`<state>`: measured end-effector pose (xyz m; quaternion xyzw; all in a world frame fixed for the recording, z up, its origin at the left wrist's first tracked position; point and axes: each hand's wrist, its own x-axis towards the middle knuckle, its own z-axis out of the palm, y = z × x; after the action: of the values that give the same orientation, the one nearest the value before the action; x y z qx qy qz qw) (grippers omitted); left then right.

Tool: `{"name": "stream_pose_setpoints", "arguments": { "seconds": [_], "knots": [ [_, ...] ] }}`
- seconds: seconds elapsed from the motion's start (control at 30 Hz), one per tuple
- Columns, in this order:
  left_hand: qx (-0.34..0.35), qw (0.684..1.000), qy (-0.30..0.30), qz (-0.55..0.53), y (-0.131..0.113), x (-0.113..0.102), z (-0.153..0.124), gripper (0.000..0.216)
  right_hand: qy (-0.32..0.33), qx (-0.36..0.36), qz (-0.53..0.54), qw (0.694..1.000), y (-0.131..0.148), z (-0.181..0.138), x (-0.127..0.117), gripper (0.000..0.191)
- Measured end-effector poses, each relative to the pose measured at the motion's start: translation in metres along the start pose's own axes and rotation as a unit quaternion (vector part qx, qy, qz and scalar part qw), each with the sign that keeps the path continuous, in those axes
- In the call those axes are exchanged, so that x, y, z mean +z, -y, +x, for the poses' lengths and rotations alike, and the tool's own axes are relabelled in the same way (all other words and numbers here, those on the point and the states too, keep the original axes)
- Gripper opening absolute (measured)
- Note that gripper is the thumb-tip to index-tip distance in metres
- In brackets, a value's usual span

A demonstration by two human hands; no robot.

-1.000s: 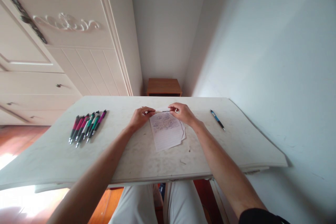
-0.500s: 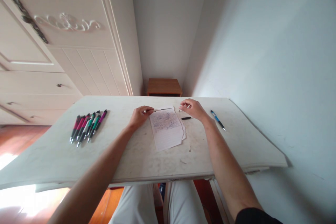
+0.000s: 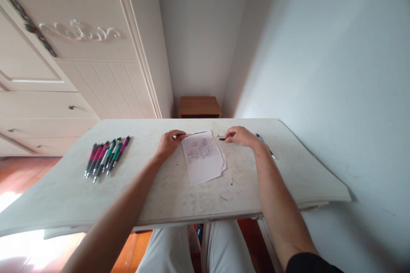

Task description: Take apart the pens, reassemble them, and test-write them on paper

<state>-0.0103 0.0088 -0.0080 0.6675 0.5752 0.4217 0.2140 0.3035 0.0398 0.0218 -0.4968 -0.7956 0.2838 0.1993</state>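
Note:
Over the top of a scribbled paper sheet (image 3: pixel 201 166), my left hand (image 3: pixel 169 141) pinches a partly dismantled pen (image 3: pixel 192 134). Its white barrel and thin dark refill stick out to the right. My right hand (image 3: pixel 240 135) is closed on a short black pen grip (image 3: pixel 222 139), whose left end shows beyond the fingertips. A gap separates the grip from the refill's tip. Behind my right wrist lies a blue pen (image 3: pixel 260 137), partly hidden by the forearm.
Several pens (image 3: pixel 107 155) in pink, green, white and purple lie side by side on the left of the white table (image 3: pixel 179 200). Small scraps (image 3: pixel 223 198) lie near the front. A wall (image 3: pixel 336 94) borders the right side, and a wooden box (image 3: pixel 200 106) stands beyond the far edge.
My right hand has come down and picked up the black grip from the table. My left hand has barely moved and still holds the pen with its refill showing.

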Motion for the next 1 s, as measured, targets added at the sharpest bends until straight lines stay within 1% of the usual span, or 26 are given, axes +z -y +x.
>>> {"name": "stream_pose_setpoints", "arguments": {
  "seconds": [0.1,0.13,0.2,0.3,0.4,0.77,1.0],
  "knots": [
    [0.005,1.0,0.005,-0.001,0.0,0.0,0.0,0.022,-0.09,-0.059,0.044,0.993,0.01,0.004,0.006,0.012],
    [0.007,1.0,0.007,-0.001,0.0,0.0,-0.001,0.022,-0.109,-0.076,0.055,0.99,0.013,0.005,0.009,0.012],
    [0.011,1.0,0.008,0.001,0.001,0.0,-0.001,0.022,-0.127,-0.106,0.061,0.984,0.017,0.009,0.014,0.011],
    [0.013,1.0,0.006,0.007,0.001,0.0,-0.001,0.023,-0.137,-0.139,0.037,0.98,0.019,0.013,0.021,0.008],
    [0.014,1.0,0.008,0.01,0.001,0.0,-0.001,0.024,-0.144,-0.153,0.011,0.978,0.02,0.015,0.024,0.005],
    [0.017,1.0,0.007,0.015,0.0,0.0,-0.003,0.023,-0.147,-0.176,-0.014,0.973,0.021,0.017,0.028,0.006],
    [0.025,1.0,0.01,0.008,0.0,0.0,-0.002,0.022,-0.145,-0.175,-0.013,0.974,0.023,0.016,0.028,0.007]
  ]
}}
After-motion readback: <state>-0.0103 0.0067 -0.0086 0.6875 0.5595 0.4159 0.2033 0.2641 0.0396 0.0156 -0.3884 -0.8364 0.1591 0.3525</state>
